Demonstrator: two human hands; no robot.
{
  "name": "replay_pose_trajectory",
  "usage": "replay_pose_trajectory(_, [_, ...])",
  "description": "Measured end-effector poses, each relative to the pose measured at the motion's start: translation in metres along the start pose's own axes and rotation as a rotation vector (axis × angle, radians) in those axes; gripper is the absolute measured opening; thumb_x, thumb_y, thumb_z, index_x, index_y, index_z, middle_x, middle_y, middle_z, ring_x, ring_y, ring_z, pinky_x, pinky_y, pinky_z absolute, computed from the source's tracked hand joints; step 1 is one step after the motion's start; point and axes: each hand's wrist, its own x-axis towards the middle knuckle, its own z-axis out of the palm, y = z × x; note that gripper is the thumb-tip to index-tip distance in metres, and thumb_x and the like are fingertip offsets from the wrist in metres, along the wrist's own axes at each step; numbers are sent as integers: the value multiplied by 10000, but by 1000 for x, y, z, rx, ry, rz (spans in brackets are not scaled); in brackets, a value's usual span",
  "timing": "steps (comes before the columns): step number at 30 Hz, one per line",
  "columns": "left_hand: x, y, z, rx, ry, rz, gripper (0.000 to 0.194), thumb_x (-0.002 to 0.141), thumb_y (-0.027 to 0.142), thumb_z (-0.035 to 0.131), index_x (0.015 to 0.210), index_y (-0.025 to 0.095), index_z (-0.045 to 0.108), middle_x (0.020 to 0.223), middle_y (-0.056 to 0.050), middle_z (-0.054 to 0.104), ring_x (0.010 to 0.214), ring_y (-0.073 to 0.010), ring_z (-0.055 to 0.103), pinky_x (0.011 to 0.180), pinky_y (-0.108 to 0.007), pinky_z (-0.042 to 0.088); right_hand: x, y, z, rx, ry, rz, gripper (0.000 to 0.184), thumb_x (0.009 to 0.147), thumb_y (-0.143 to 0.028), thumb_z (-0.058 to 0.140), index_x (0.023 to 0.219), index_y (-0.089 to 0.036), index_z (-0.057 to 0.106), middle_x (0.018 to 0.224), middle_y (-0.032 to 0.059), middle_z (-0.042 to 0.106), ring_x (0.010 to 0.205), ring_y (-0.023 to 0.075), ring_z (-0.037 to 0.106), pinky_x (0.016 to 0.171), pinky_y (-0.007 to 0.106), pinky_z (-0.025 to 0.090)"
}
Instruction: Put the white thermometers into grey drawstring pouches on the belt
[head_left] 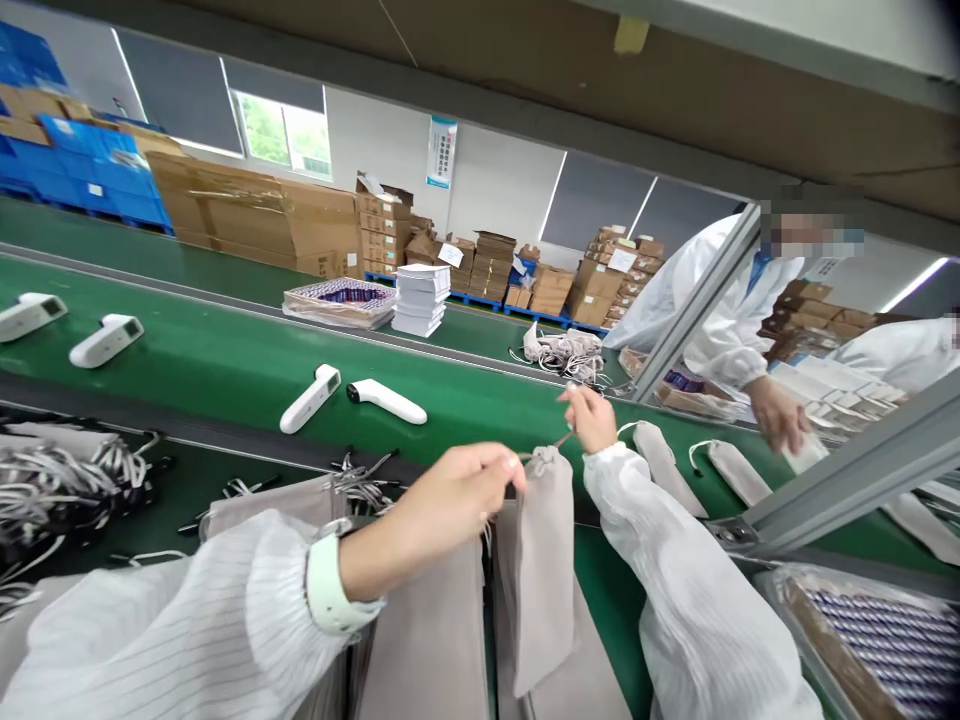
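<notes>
A grey drawstring pouch (546, 570) hangs upright between my hands, its neck gathered. My left hand (469, 490) pinches the cord on the left side of the neck. On the other side my right hand (590, 415) pinches the cord, raised a little higher and farther off. The cord runs taut from the neck to both hands. Below the pouch lie flat stacks of grey pouches (427, 630). Whatever is inside the hanging pouch is hidden by the cloth.
White handheld thermometers (311, 398) lie on the green conveyor belt (480, 400). Filled pouches (664, 460) rest to the right, near a metal post (697, 300) and a co-worker's hand (780, 412). A battery tray (885, 640) stands at lower right; loose cords (67, 500) lie at left.
</notes>
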Motion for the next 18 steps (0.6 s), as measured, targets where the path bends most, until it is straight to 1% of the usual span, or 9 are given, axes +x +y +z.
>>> replay_pose_trajectory(2, [2,0,0,-71,139,163,268,863,373,316,807,168,479,497,72,293,398,-55,228,393,-162,202,-10,-12,14,292,-448,26,649,698,-684,249,1012,-170,491,579,0,539,369,59,309,381,192,280])
replay_pose_trajectory(4, [7,-3,-3,-50,212,280,234,875,340,311,872,177,479,571,53,370,452,-60,309,438,-163,259,-26,-31,32,495,-827,-72,639,608,-625,506,1076,-193,448,761,16,582,481,65,435,459,200,373])
replay_pose_trajectory(6, [10,-6,-5,69,222,339,222,881,305,307,913,185,491,650,30,439,548,-79,400,522,-181,328,-36,-47,44,573,-928,-169,573,517,-417,699,997,-184,489,841,12,566,679,100,523,632,244,435])
replay_pose_trajectory(8, [9,-9,-4,276,236,388,207,874,282,334,920,188,512,743,6,497,686,-113,466,634,-213,366,-33,-51,42,563,-766,-177,498,518,-298,715,953,-181,502,833,0,554,769,126,537,731,281,431])
replay_pose_trajectory(10, [5,-15,2,485,205,426,188,868,243,347,909,193,523,826,-7,526,783,-135,482,711,-238,369,-18,-38,27,461,-414,-128,544,545,-288,686,1031,-198,459,857,-2,555,787,136,544,749,291,432])
replay_pose_trajectory(12, [0,-27,10,700,118,462,194,863,183,338,904,192,528,888,-18,536,840,-149,484,762,-262,363,1,-11,8,186,-62,-33,599,591,-316,636,1122,-203,383,975,27,546,867,153,541,772,293,429])
replay_pose_trajectory(13, [-1,-35,14,810,70,475,201,856,157,338,927,189,523,940,-29,535,878,-161,481,785,-280,358,9,4,-1,-12,48,56,597,627,-329,596,1154,-194,350,1032,48,533,911,161,533,781,297,427])
replay_pose_trajectory(15, [-2,-54,22,1014,12,492,208,830,150,394,1011,169,495,1085,-67,500,978,-202,452,831,-324,338,18,33,-10,-344,85,218,558,663,-353,551,1155,-165,368,1059,89,531,951,199,526,790,341,419])
replay_pose_trajectory(18, [0,-75,29,1142,-10,446,213,795,164,467,1004,140,494,1106,-87,503,997,-212,449,835,-324,333,14,58,-5,-557,6,322,466,616,-316,610,1008,-81,520,928,164,568,902,298,542,763,438,398])
